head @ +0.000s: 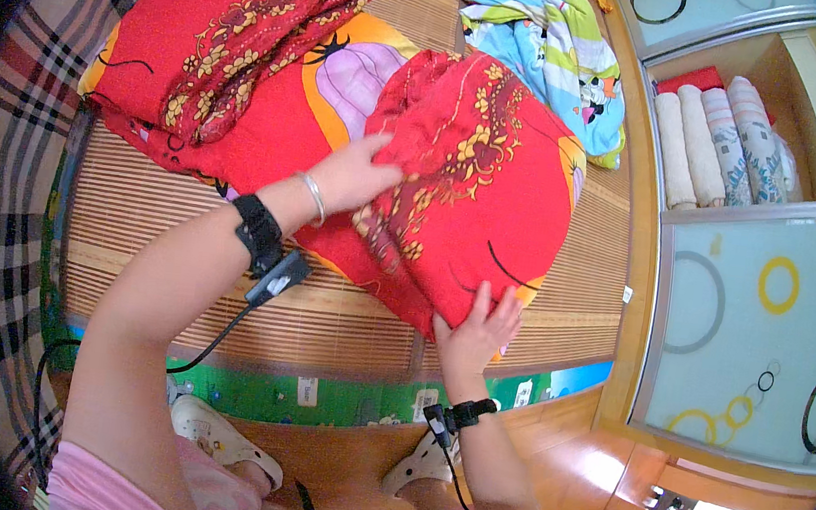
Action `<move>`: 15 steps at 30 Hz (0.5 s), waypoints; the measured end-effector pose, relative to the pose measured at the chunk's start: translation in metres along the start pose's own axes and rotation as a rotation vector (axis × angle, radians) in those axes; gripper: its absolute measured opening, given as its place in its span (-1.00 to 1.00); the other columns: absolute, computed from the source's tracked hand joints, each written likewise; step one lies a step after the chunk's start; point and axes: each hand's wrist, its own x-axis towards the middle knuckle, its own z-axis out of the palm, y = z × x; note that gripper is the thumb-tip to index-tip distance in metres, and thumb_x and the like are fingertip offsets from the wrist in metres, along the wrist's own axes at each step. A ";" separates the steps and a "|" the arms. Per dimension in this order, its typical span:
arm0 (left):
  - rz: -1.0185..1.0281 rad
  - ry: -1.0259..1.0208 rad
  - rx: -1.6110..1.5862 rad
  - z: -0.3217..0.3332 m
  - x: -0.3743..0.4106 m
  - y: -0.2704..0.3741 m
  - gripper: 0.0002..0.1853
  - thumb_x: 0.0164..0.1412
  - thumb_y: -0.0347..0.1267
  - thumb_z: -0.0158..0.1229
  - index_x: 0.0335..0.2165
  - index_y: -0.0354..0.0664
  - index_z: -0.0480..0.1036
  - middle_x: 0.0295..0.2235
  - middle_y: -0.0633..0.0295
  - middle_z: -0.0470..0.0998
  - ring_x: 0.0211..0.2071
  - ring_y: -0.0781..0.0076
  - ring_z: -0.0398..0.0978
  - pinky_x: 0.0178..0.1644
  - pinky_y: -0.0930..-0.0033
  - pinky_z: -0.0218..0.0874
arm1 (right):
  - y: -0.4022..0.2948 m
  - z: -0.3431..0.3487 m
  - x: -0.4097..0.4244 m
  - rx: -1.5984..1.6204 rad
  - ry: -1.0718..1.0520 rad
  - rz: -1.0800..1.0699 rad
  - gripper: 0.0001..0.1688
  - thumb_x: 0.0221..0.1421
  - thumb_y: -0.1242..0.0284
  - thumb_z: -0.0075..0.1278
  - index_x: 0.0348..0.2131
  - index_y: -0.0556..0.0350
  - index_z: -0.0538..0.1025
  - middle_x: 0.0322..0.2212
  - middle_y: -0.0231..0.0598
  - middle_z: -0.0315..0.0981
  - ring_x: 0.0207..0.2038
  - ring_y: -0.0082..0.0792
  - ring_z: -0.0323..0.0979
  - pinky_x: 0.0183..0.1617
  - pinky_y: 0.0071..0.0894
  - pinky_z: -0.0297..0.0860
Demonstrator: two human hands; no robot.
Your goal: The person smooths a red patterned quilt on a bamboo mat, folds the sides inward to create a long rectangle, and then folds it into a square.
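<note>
A large red cloth with a yellow floral border and purple-and-orange flowers (272,119) lies partly folded on a slatted bamboo mat (173,266). My left hand (357,174) touches the folded part on the right, its thumb and fingers near the gathered border; whether it pinches the fabric is unclear. At the near right corner of that fold, my right hand (478,331) rests on the cloth with fingers spread. Both wrists wear black straps with cabled devices, and the left also has a silver bangle.
Behind the fold lies a crumpled blue, green and white cartoon-print cloth (551,60). Rolled textiles (722,147) stand in an open cabinet section at right, beside glass sliding doors (746,331). A plaid curtain (14,134) hangs at left. Cables trail from both wrists.
</note>
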 end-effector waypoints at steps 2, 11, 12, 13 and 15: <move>0.058 -0.020 -0.164 -0.005 0.003 0.026 -0.56 0.22 -0.38 0.12 0.07 -0.22 0.39 -0.14 0.24 0.58 -0.15 0.51 0.51 -0.02 0.41 0.34 | -0.001 0.005 -0.001 0.032 0.169 0.144 0.33 -0.32 0.12 0.43 0.32 0.04 0.06 0.28 0.26 -0.13 0.32 0.25 -0.11 0.34 0.32 -0.11; 0.148 0.230 -0.347 -0.020 0.009 0.065 -0.64 0.25 -0.38 0.11 0.00 -0.29 0.45 -0.19 0.20 0.60 -0.21 0.48 0.54 -0.07 0.42 0.36 | 0.006 0.029 -0.005 0.376 0.347 0.064 0.31 -0.32 0.14 0.45 0.25 0.28 0.07 0.21 0.31 -0.01 0.26 0.27 -0.01 0.32 0.18 0.00; 0.119 0.246 -0.436 -0.023 0.010 0.060 -0.65 0.25 -0.38 0.10 -0.02 -0.30 0.46 -0.23 0.20 0.61 -0.25 0.48 0.55 -0.11 0.43 0.37 | 0.007 0.031 -0.014 0.329 0.295 0.102 0.32 -0.33 0.15 0.46 0.25 0.29 0.07 0.20 0.32 0.00 0.27 0.27 -0.01 0.32 0.19 -0.01; 0.093 0.263 -0.525 -0.025 0.010 0.056 -0.66 0.24 -0.37 0.10 -0.04 -0.32 0.48 -0.27 0.20 0.62 -0.29 0.47 0.56 -0.16 0.44 0.38 | 0.007 0.032 -0.024 0.282 0.245 0.138 0.33 -0.35 0.16 0.47 0.25 0.29 0.06 0.20 0.32 0.01 0.27 0.27 -0.01 0.33 0.19 -0.01; 0.022 0.258 -0.522 -0.027 0.006 0.048 -0.66 0.24 -0.38 0.10 -0.06 -0.33 0.48 -0.24 0.15 0.62 -0.27 0.45 0.57 -0.16 0.43 0.39 | 0.008 0.041 -0.029 0.252 0.249 0.227 0.35 -0.38 0.18 0.48 0.25 0.29 0.06 0.19 0.34 0.01 0.27 0.28 -0.01 0.33 0.21 -0.02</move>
